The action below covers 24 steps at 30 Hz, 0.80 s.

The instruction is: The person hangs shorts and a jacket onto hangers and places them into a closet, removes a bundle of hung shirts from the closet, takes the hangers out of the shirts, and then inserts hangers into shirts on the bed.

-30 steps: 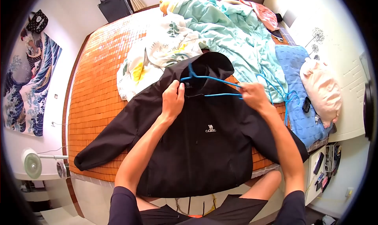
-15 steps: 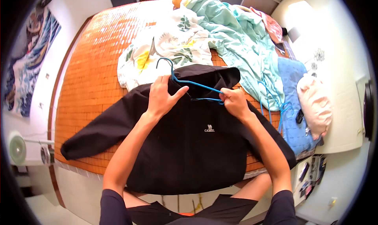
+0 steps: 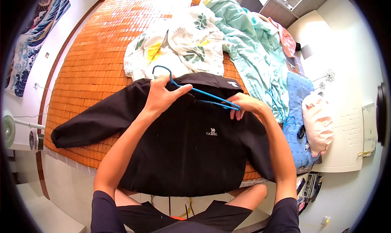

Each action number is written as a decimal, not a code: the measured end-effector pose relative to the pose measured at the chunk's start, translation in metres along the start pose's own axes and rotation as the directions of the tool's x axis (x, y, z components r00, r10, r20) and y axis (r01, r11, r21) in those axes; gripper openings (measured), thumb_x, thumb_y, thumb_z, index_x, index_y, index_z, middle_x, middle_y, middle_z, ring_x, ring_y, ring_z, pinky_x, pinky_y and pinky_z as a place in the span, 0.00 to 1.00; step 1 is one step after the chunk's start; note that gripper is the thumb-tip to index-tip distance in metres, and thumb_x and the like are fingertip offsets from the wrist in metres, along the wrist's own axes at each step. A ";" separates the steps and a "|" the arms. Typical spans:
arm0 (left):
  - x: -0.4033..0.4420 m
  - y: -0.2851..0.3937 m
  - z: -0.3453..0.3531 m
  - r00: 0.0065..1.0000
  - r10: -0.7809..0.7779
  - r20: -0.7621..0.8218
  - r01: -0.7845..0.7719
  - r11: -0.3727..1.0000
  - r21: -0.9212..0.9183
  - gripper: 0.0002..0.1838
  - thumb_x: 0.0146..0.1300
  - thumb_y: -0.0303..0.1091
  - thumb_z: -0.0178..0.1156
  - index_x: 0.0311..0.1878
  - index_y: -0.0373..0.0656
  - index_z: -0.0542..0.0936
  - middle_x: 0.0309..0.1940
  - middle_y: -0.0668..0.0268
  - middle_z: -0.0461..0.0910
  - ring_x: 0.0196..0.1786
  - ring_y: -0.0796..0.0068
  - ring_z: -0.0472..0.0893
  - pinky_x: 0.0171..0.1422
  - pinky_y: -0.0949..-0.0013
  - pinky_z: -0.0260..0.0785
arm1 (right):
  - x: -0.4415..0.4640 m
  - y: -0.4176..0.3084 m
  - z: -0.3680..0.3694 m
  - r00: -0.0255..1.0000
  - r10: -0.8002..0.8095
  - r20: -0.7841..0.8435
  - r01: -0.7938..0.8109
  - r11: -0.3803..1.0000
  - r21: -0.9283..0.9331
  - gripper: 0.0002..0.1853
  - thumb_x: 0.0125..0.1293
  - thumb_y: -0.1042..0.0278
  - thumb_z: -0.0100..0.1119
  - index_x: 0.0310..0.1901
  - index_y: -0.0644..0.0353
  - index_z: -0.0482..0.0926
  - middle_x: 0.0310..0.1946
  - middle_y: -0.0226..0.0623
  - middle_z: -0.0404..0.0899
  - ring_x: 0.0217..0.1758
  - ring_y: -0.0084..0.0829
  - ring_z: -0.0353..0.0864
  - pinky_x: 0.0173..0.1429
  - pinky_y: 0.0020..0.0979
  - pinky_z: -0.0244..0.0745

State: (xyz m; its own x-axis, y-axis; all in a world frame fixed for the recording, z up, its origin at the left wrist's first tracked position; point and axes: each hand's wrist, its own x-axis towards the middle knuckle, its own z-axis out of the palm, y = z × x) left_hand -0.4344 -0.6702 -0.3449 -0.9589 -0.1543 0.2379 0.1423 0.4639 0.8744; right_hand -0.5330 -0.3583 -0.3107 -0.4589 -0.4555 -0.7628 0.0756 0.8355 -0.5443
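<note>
A black jacket [image 3: 183,151] with a white camel logo lies front up on the bed, its collar away from me. A blue clothes hanger [image 3: 205,95] slants across its neck opening, hook up and to the left. The hanger's left end is hidden by my left hand and the jacket. My left hand [image 3: 160,96] is closed around the hanger near its hook, at the jacket's shoulder, thumb stretched along the bar. At the hanger's exposed right end, my right hand [image 3: 246,103] has its fingers bent downward around the bar, close to the jacket's collar.
An orange-brown tile mat [image 3: 93,70] covers the bed. Beyond the jacket lie a white printed cloth [image 3: 175,49] and a mint-green quilt [image 3: 252,62]. To the right, more blue hangers [image 3: 290,121] and a pale pink bundle [image 3: 317,121] rest by a blue pad [image 3: 299,90]. A fan [image 3: 9,131] stands left.
The hanger's right end has dropped slightly and moved right. My right hand has turned, its fingers now pointing down. The hood has flopped over, showing a white logo.
</note>
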 end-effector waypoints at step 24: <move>0.009 0.045 -0.025 0.941 -0.308 0.137 0.337 0.864 -0.374 0.18 0.59 0.42 0.76 0.42 0.38 0.86 0.34 0.74 0.83 0.36 0.88 0.77 0.43 0.79 0.70 | -0.061 0.041 0.063 0.138 -0.853 -0.503 0.238 0.522 -0.819 0.11 0.51 0.80 0.72 0.39 0.62 0.85 0.36 0.41 0.82 0.50 0.44 0.82 0.53 0.40 0.80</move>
State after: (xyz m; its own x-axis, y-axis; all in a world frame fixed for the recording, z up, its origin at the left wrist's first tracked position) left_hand -0.4306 -0.6727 -0.2933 -0.9803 -0.1683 -0.1034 -0.1088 0.0227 0.9938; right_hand -0.4456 -0.3152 -0.3086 -0.5731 -0.6209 0.5348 -0.7952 0.5791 -0.1798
